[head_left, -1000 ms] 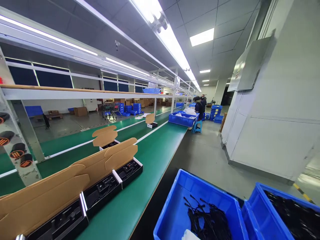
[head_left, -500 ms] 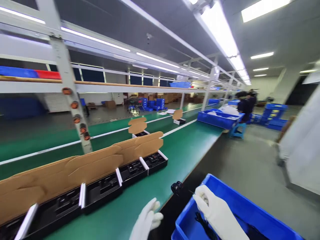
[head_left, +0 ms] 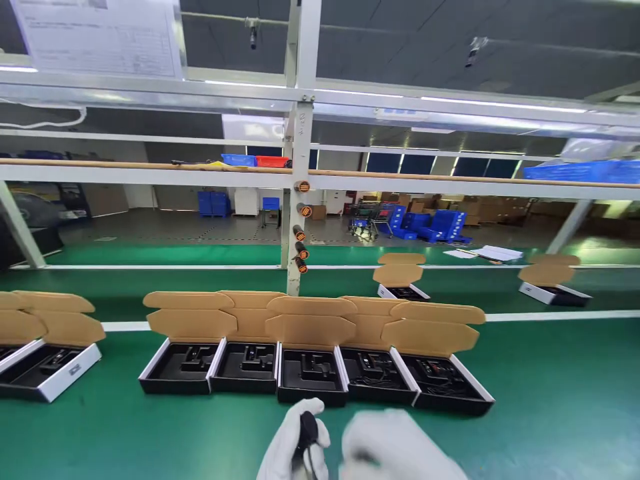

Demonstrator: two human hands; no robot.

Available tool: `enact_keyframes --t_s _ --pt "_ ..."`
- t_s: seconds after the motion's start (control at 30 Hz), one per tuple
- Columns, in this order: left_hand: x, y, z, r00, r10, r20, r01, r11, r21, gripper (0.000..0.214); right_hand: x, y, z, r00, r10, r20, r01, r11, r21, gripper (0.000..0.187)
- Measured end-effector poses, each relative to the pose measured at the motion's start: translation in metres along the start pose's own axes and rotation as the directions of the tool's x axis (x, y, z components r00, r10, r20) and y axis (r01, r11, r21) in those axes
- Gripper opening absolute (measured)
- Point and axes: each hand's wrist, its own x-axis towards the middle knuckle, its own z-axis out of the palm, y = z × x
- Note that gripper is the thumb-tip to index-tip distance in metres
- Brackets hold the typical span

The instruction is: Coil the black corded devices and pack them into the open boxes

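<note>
Black cable plug (head_left: 309,427) clenched in left hand (head_left: 290,448); right hand (head_left: 397,448) grip unclear; green workbench (head_left: 560,393), factory hall (head_left: 165,227) beyond.

Cloth gloves (head_left: 293,453), matt kraft-cardboard flaps (head_left: 310,325), matt black inserts (head_left: 310,373), smooth green bench matting (head_left: 565,393)

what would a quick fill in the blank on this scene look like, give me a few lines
The left hand and the right hand both wear white ____.
The small black device with a cord is held in the ____ hand.
The open cardboard boxes stand in a row on a ____ conveyor belt.

Missing words: gloves, left, green
</note>
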Motion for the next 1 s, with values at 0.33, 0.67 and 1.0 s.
enact_keyframes --t_s 0.33,0.67,1.0 --pt "0.018 0.038 -0.018 0.995 0.101 -0.008 -0.101 0.988 -0.116 0.042 0.224 0.029 -0.078 0.718 0.227 -0.658 -0.226 0.97 0.088 0.029" --pt "0.027 0.059 0.001 0.996 0.083 0.017 -0.082 0.994 -0.067 0.041 0.228 0.027 -0.087 0.719 0.266 -0.642 -0.233 0.963 0.138 0.016" --pt "0.035 0.041 0.024 0.994 -0.114 0.003 0.113 0.987 -0.115 0.057 0.053 -0.046 -0.065 0.918 -0.375 -0.132 0.393 0.905 0.162 0.015"
